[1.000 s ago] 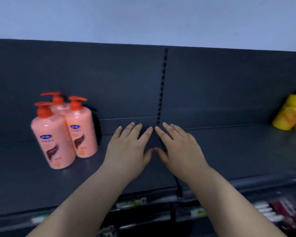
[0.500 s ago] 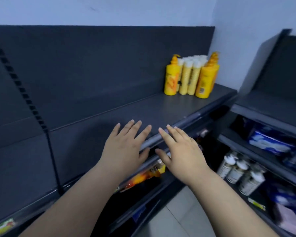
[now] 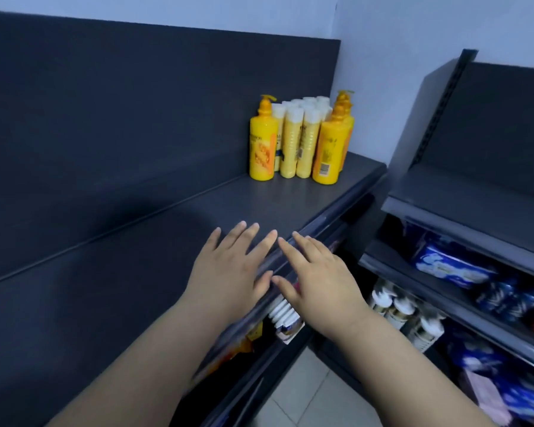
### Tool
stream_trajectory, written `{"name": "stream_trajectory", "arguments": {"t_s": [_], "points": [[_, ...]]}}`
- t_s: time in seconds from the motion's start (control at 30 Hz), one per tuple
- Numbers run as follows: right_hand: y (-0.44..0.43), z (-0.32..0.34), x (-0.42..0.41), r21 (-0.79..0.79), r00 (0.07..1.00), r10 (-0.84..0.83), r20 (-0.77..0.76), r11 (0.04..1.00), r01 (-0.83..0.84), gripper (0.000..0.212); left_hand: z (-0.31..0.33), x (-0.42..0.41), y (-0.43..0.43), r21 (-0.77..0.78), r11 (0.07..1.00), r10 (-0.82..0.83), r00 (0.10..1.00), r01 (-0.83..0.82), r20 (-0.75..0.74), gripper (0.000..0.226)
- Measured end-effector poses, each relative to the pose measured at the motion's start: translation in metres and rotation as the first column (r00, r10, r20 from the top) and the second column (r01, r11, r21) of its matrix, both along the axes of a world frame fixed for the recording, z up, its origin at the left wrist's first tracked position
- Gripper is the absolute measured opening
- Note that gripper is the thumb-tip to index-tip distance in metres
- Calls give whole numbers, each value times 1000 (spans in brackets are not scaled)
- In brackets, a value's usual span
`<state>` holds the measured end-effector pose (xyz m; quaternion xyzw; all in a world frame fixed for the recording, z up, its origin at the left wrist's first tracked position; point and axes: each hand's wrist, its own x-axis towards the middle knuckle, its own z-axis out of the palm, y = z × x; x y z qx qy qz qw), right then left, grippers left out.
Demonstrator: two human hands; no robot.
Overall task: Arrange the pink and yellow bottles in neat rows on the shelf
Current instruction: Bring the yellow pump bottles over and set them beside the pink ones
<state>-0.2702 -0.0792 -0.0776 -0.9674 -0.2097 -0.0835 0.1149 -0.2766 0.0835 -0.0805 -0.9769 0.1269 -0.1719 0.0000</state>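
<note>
Now, left hand [image 3: 228,272]: flat, palm down, fingers straight and slightly spread, holding nothing; it lies over the front part of the shelf [image 3: 121,288], and whether it touches the surface I cannot tell.
Right hand [image 3: 318,278]: likewise flat and empty, fingers straight, just beside the left hand with the thumbs nearly meeting; it is over the shelf's front edge.
Shelf: dark grey top board with a dark back panel [image 3: 136,118] rising behind it.
Yellow bottles [image 3: 305,140]: upright in a tight cluster at the far right end of the shelf, close to the back panel, well apart from both hands.
Cluster make-up: a yellow pump bottle [image 3: 262,149] on the left, pale tubes [image 3: 290,149] with white caps in the middle, an orange-yellow pump bottle [image 3: 330,152] at the right front, another pump top behind it.
Lower level: white-capped tubes [image 3: 282,312] beneath the right hand, under the front edge.
Side unit [image 3: 444,195]: at the right, holding blue packs [image 3: 450,268] and white-topped bottles [image 3: 395,308].
</note>
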Motion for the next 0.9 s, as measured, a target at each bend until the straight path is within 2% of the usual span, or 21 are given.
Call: {"name": "stream_trajectory", "arguments": {"t_s": [0.1,0.23,0.47,0.63,0.77,0.9], "points": [[15,7,44,-26,999,41,9,999,-41,59,4,45,12,-23,1000,-7,1000,7,9,61],[14,5,86,-23,999,-12,43,1000,13,59,2,99,11,-97,993,-68,998,66,-10,60],[-22,-15,138,-43,993,-109,-51,993,107,62,-15,161,-13,-169,974,-162,986,152,-43,63],[-53,-13,195,39,991,-122,-57,992,124,64,-23,213,-34,-127,985,-128,986,114,-107,62],[-90,-5,261,111,993,-117,-29,987,119,68,-28,262,-61,-88,994,-65,995,58,-80,62],[-125,21,333,260,995,-100,-24,960,103,75,-19,314,-89,-103,994,-31,999,28,-32,64]]}}
